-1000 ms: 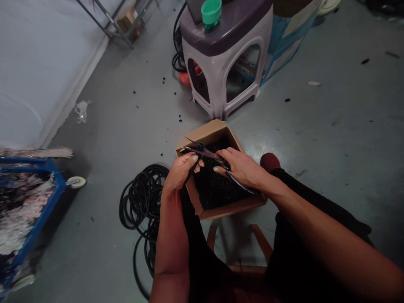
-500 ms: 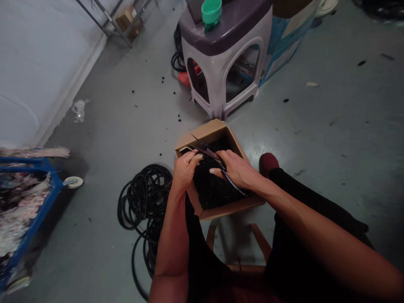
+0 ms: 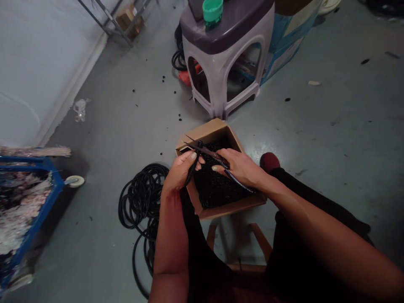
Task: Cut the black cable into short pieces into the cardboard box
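Above an open cardboard box (image 3: 232, 209) on the floor, your hands work close together, almost touching. Your left hand (image 3: 179, 170) is curled shut around a length of black cable (image 3: 190, 175), which rises from your fist toward the blades. Your right hand (image 3: 241, 166) is closed around the handles of a pair of dark scissors (image 3: 205, 149), with the blades pointing up and to the left over the box's far corner. A black piece sits at the scissors' pivot, though you can't tell from this view whether the blades are gripping it. Another black cable (image 3: 240, 180) runs from under your right hand toward your right wrist.

Below your hands, the box is filled with small black pieces (image 3: 217, 187). A coiled heap of black cable (image 3: 142, 198) lies on the floor just left of the box, near your left forearm. Loose black bits (image 3: 179, 118) are scattered on the grey floor beyond it. Farther ahead stands a white-and-purple plastic stool (image 3: 225, 71) with a green cap (image 3: 212, 11) on top. At the left, a blue cart (image 3: 41, 185) holds pale scraps.
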A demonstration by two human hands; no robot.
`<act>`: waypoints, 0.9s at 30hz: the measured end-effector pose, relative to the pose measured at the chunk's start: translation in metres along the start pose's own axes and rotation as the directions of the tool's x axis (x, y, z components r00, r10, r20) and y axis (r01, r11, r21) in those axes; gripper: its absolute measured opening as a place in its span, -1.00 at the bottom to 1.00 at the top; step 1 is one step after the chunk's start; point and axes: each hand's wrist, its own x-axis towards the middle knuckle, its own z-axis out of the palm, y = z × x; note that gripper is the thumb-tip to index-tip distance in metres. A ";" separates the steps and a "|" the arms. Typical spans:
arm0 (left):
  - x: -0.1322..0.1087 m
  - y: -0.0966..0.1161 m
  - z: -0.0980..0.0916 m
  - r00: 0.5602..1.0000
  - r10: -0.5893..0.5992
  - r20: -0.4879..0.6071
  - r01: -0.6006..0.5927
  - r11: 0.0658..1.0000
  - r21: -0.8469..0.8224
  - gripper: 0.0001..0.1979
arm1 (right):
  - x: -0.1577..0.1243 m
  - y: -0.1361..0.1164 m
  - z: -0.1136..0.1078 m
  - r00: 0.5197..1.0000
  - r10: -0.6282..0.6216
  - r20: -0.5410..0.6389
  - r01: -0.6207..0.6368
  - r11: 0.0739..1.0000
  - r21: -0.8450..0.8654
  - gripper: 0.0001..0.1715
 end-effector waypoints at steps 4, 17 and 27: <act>0.000 0.001 0.001 1.000 -0.008 0.014 0.009 0.997 -0.076 -0.64 | -0.002 -0.001 -0.006 1.000 0.002 -0.004 -0.002 1.000 -0.027 -0.60; 0.009 -0.005 0.012 0.941 0.264 -0.212 -0.145 0.880 0.453 -0.76 | -0.003 -0.001 0.003 0.996 0.053 -0.078 -0.057 0.997 -0.051 -0.42; 0.012 -0.016 0.016 0.899 0.389 -0.201 -0.158 0.716 0.680 -0.68 | -0.005 -0.013 0.017 0.981 0.194 -0.014 -0.194 0.980 0.035 -0.58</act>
